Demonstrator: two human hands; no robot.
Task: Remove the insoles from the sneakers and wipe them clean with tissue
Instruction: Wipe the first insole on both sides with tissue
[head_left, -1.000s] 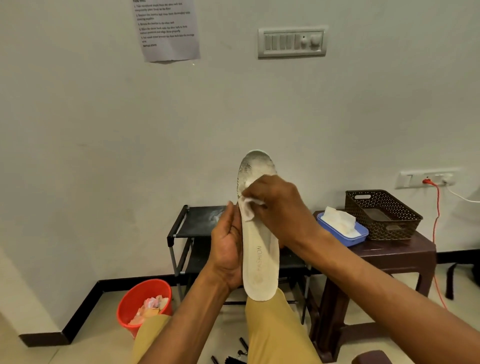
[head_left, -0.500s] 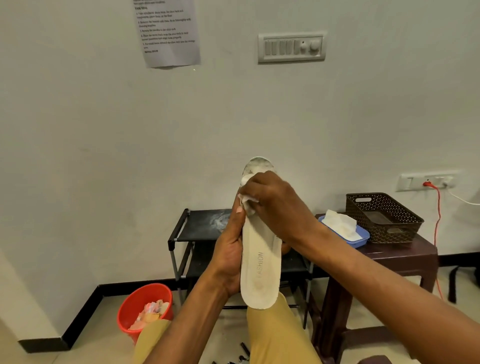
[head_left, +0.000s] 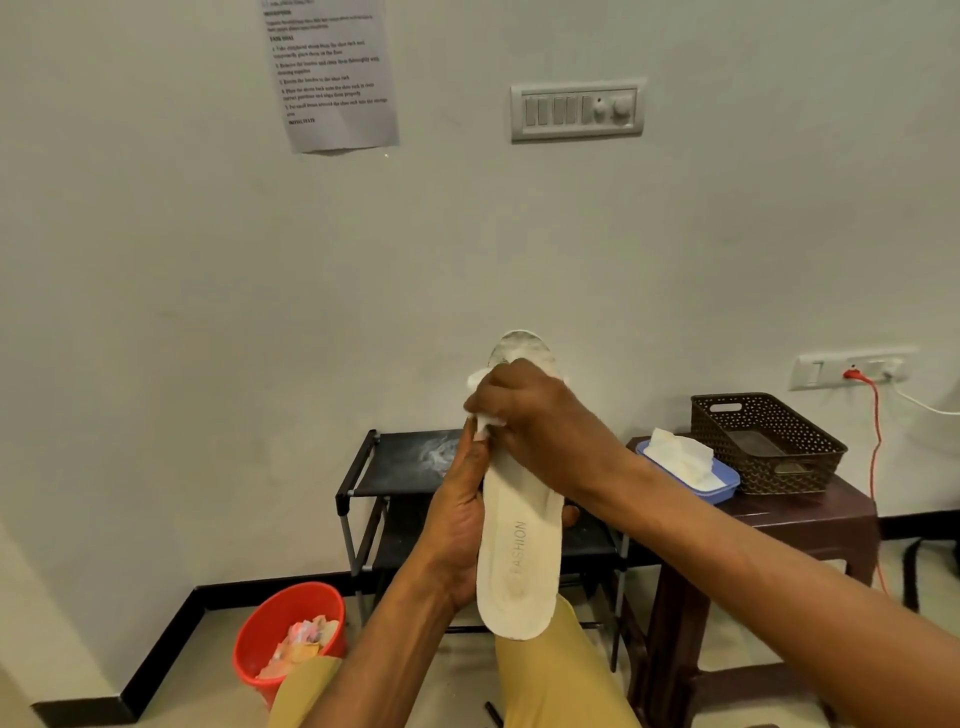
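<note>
— Head view: what is the left grip (head_left: 457, 519) doing?
— Clasping the insole (head_left: 519, 561) along its edge, long axis upright, heel down, toe up.
— And right of it?
— The right grip (head_left: 540, 421) pinches tissue (head_left: 483, 418) against the toe end.

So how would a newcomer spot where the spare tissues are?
Look right to the dark brown table below the wall socket. Two containers sit on it; the tissues lie in the shallow blue tray, left of the taller brown lattice basket.
</note>
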